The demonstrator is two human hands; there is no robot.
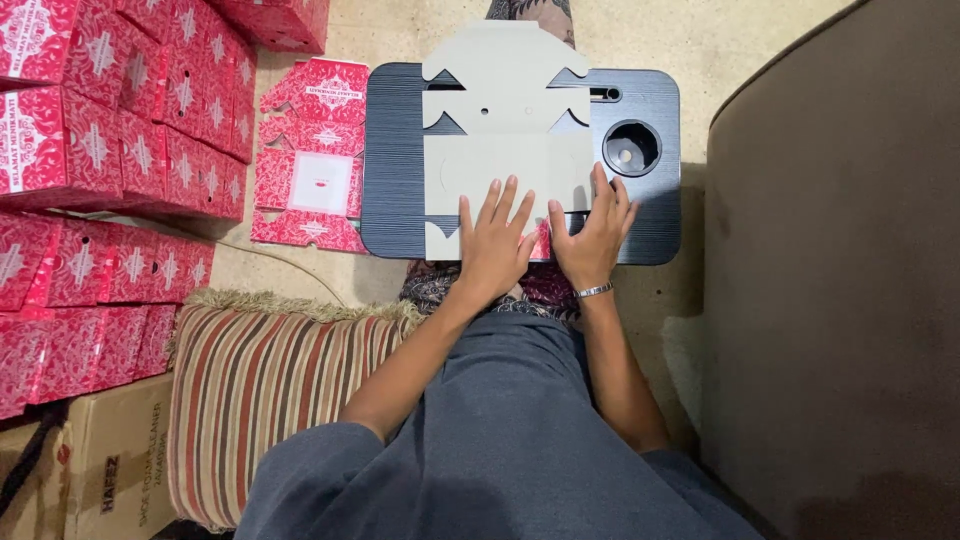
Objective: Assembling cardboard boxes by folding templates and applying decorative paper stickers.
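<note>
The flat box blank [505, 130] lay grey side up on the black lap tray [392, 160], notched with triangular cut-outs; the left hand [495, 240] pressed it with fingers spread; the right hand [592, 235] likewise, its red printed edge showing between the two.

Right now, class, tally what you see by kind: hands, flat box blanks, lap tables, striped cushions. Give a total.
Hands: 2, left hand and right hand, both on the grey blank
Flat box blanks: 2, grey blank and red blank
Lap tables: 1, table
Striped cushions: 1, cushion
Total: 6
</note>
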